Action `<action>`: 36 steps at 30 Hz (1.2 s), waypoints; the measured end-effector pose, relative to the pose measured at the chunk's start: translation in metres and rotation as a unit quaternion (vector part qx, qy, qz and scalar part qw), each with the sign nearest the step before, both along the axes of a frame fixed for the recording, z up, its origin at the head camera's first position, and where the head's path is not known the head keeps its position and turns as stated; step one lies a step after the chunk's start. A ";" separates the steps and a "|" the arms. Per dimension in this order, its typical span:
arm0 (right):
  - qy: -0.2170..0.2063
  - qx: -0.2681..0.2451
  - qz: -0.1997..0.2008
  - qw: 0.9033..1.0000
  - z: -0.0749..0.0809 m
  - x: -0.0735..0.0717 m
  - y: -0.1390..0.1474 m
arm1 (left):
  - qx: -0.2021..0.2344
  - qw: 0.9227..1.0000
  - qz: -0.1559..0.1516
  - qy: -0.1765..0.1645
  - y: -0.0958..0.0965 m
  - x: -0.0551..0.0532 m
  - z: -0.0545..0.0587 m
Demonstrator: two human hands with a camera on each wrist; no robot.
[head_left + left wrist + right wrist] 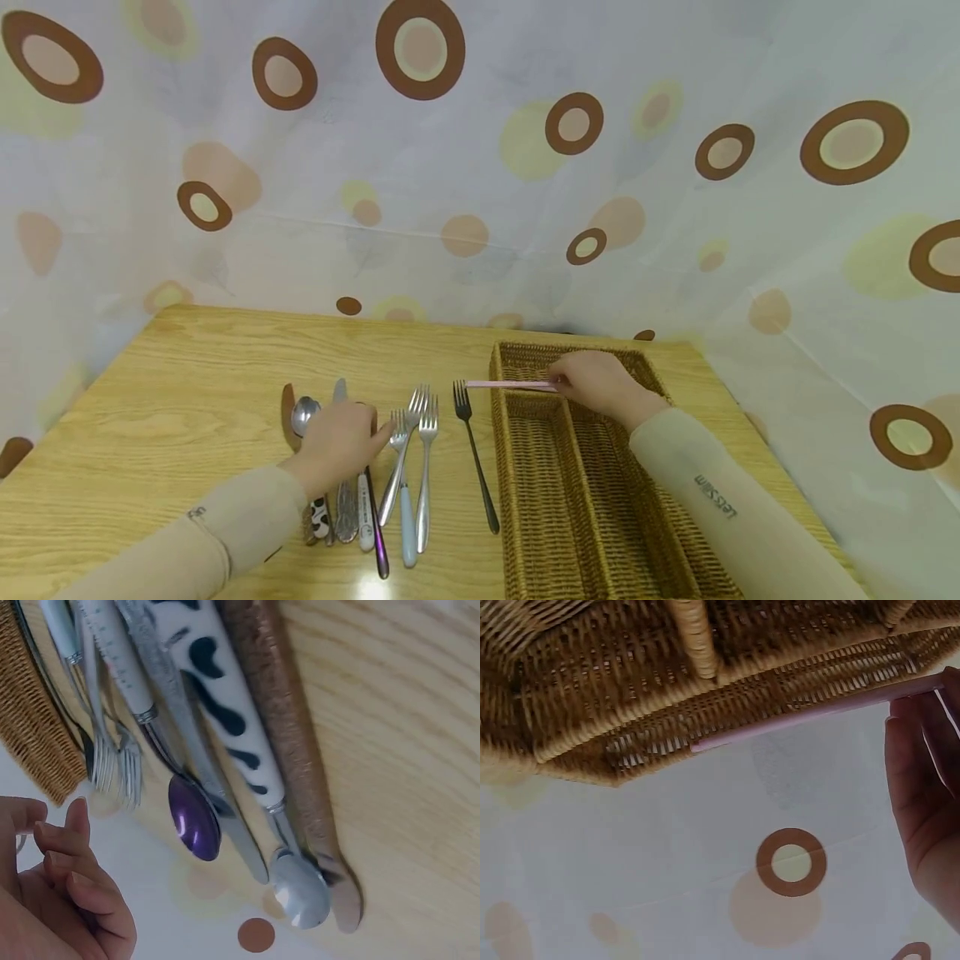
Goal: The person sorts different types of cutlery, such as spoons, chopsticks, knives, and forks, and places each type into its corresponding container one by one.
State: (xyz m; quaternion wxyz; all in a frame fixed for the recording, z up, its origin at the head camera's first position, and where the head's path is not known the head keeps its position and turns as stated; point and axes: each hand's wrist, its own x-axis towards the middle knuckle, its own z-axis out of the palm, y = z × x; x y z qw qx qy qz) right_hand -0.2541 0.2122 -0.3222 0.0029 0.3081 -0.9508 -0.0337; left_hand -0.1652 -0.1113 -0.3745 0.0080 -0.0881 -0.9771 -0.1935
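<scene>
Wood-grain table point(225, 358): forks point(425, 433), spoons point(300, 892) and knives point(244, 847) lie left of the basket point(507, 483), apparently unsorted. Right hand point(600, 387) pinches pink chopsticks point(510, 384) over the basket's far compartment, seemingly not yet placed; left hand point(337, 442), loosely curled, holds nothing.

Bright, even light in the head view, washing across the patterned backdrop point(420, 167), and there it is, a hot white glare on the surface point(225, 367), right at the bottom edge! Out toward the sides, the printed rings point(855, 143) look stretched into ovals. Over to the wrist views, and everything drops dimmer, greyer. On the left, white highlights gleam off the purple spoon point(193, 817) and the silver spoon point(301, 891), while the wood grain goes soft. On the right, the wicker basket point(645, 712) sinks into brown shadow, the right hand point(930, 817) darkish against paler cloth.
</scene>
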 end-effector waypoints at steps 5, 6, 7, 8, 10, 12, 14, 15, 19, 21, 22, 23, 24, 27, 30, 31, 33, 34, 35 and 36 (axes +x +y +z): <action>-0.020 -0.002 -0.038 0.999 -0.007 -0.014 0.016 | -0.018 1.000 0.000 -0.007 0.001 0.003 -0.009; -0.023 -0.001 -0.046 0.999 -0.008 -0.016 0.019 | -0.022 1.000 -0.001 -0.009 0.002 0.004 -0.010; -0.028 0.001 -0.054 0.998 -0.009 -0.018 0.021 | -0.025 1.000 -0.002 -0.010 0.004 0.004 -0.011; -0.033 0.005 -0.061 0.998 -0.010 -0.020 0.024 | -0.027 1.000 -0.003 -0.013 0.005 0.004 -0.011; -0.044 0.010 -0.077 0.996 -0.011 -0.023 0.027 | -0.029 0.999 -0.004 -0.017 0.008 0.005 -0.011; -0.048 0.020 -0.083 0.995 -0.014 -0.027 0.031 | -0.032 0.999 -0.002 -0.019 0.009 0.006 -0.010; -0.051 0.029 -0.085 0.995 -0.017 -0.031 0.034 | -0.031 0.999 -0.001 -0.015 0.010 0.005 -0.009; -0.053 0.031 -0.086 0.994 -0.018 -0.033 0.035 | -0.027 1.000 -0.002 -0.015 0.011 0.005 -0.009; -0.065 0.035 -0.092 0.993 -0.022 -0.038 0.040 | -0.014 1.000 -0.005 -0.012 0.013 0.002 -0.012; -0.069 0.039 -0.096 0.992 -0.023 -0.041 0.042 | -0.010 1.000 -0.009 -0.010 0.014 0.001 -0.013; -0.071 0.041 -0.098 0.992 -0.023 -0.041 0.043 | -0.012 1.000 -0.009 -0.009 0.014 0.000 -0.013; -0.072 0.043 -0.101 0.991 -0.023 -0.042 0.044 | -0.013 1.000 -0.010 -0.008 0.015 0.000 -0.014; -0.073 0.045 -0.099 0.991 -0.024 -0.043 0.044 | -0.013 1.000 -0.010 -0.006 0.015 0.000 -0.014; -0.079 0.043 -0.099 0.991 -0.026 -0.044 0.044 | -0.010 1.000 -0.012 -0.007 0.016 -0.001 -0.015; -0.089 0.036 -0.096 0.991 -0.028 -0.046 0.043 | 0.000 1.000 -0.016 -0.010 0.017 -0.001 -0.015; -0.094 0.034 -0.099 0.990 -0.029 -0.047 0.042 | 0.005 1.000 -0.017 -0.012 0.017 -0.002 -0.016; -0.104 0.034 -0.099 0.989 -0.031 -0.048 0.041 | 0.014 1.000 -0.019 -0.017 0.019 -0.002 -0.016; -0.110 0.035 -0.101 0.988 -0.032 -0.049 0.041 | 0.016 1.000 -0.020 -0.017 0.020 -0.002 -0.016; -0.116 0.037 -0.102 0.987 -0.032 -0.049 0.041 | 0.017 1.000 -0.020 -0.015 0.021 -0.002 -0.017; -0.123 0.038 -0.105 0.986 -0.032 -0.050 0.041 | 0.017 1.000 -0.020 -0.014 0.023 -0.002 -0.017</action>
